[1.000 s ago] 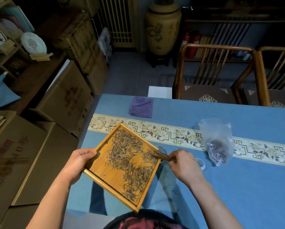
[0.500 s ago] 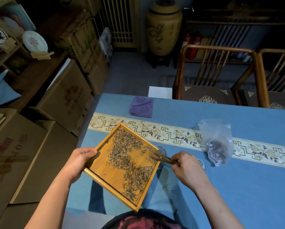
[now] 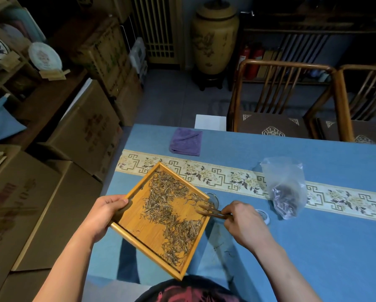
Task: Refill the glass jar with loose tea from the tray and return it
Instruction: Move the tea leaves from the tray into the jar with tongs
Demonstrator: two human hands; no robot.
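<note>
- The right hand pinches wooden tongs, whose tips rest in the loose tea at the tray's right edge.
- The left hand grips the left rim of the bamboo tray, holding it over the table edge.
- The glass jar stands just behind that right edge, mostly hidden.
- I judge that the refilling is in progress; next, the tea must be drawn over the rim into the jar without spilling on the blue cloth.
</note>
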